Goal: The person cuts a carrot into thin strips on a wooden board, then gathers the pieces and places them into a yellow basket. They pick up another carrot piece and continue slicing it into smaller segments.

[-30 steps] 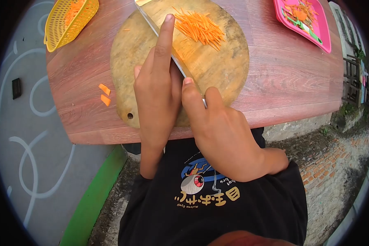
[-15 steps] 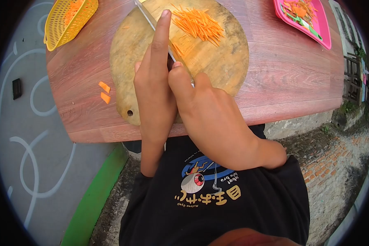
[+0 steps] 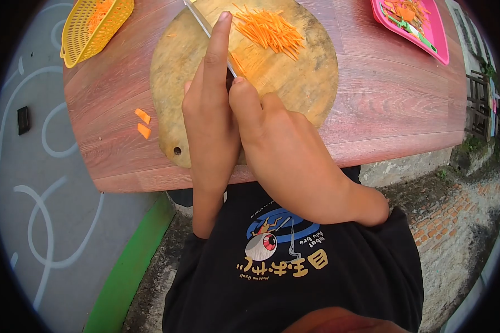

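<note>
- While a yellow basket (image 3: 86,41) and pink tray (image 3: 442,47) stand at either side of the desk (image 3: 394,111), carrot shreds (image 3: 269,32) lie on the cutting board (image 3: 172,83)
- Right hand (image 3: 289,144) clenched around the knife (image 3: 202,21), blade aslant
- Left hand (image 3: 208,108) alongside, forefinger straight; cannot tell whether it pinches anything

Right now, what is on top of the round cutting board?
Shredded carrot lies piled on the cutting board, and a knife crosses it. The left hand and right hand cover part of the board's near side, hiding anything beneath them.
</note>
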Available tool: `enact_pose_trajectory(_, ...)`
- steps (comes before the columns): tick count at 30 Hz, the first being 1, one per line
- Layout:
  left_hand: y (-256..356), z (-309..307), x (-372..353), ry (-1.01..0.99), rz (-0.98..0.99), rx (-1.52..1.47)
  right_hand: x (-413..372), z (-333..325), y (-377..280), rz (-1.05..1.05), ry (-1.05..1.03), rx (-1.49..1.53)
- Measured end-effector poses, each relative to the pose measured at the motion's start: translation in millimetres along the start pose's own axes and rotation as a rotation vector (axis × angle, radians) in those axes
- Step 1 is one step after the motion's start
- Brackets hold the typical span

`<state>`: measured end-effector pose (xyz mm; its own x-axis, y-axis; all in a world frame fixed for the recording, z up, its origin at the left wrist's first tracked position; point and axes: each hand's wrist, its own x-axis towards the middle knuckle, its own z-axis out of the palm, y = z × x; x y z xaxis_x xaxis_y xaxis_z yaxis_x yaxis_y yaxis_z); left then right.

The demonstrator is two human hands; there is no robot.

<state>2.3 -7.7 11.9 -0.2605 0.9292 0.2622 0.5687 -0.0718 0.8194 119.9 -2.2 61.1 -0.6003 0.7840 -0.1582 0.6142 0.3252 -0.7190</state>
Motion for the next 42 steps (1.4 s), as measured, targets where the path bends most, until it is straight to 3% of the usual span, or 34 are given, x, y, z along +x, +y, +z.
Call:
enact_pose_trajectory(3, -4.2, 0.8, 2.0, 0.006, 0.052, -0.009, -2.9, -0.5, -3.7, 0.073, -0.073, -0.030)
enact_pose_trajectory(5, -7.9, 3.9, 0.6, 0.025, 0.053, -0.020, 4.9, 7.8, 8.1, -0.007, 0.030, 0.067)
enact_pose_trajectory(8, 1.9, 0.3, -1.3, -0.003, -0.046, 0.018, 3.9, 1.2, 5.5, 0.002, 0.006, 0.110)
enact_pose_trajectory(26, -4.5, 4.2, -3.6, 0.042, 0.003, 0.066, -0.8, 0.6, 12.7, -0.073, 0.065, 0.307)
enact_pose_trajectory(35, -0.9, -2.8, -2.4, -0.035, -0.084, 0.120, 7.1, -9.3, 31.4, -0.046, 0.130, 0.313)
enact_pose_trajectory(42, -0.5, 6.7, 6.1, 0.037, 0.086, 0.337, -3.4, -39.6, 43.2, -0.076, 0.212, 0.365)
